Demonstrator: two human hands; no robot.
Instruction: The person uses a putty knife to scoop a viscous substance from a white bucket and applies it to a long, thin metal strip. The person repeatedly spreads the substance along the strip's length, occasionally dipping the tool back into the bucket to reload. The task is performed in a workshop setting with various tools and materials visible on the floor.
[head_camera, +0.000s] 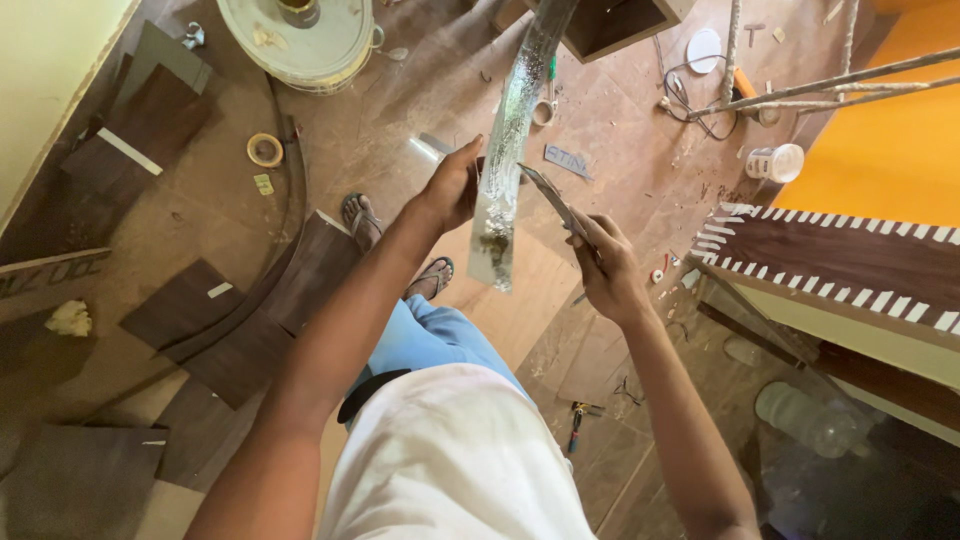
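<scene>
White cloth of the person's shirt fills the bottom of the view, with blue trousers and sandalled feet on the brown floor below. Both bare arms reach forward from it.

Between the hands hangs a long, narrow strip of clear, glassy material, running from the top edge of the view down to a squared lower end. Its surface is speckled and glinting, and a dark, greenish smear clings near the bottom.

The left hand is closed around the strip's left edge about midway along its length, thumb side up, fingers wrapped behind so that their tips are hidden. The right hand sits lower and to the right, curled tight around a thin flat blade whose tip slants up and left to meet the strip's right edge, just beside the left hand. The right fingers themselves stay clear of the strip.

Around them lie dark laminate offcuts, a roll of tape, a white bucket lid, pliers and a taped brown board.
</scene>
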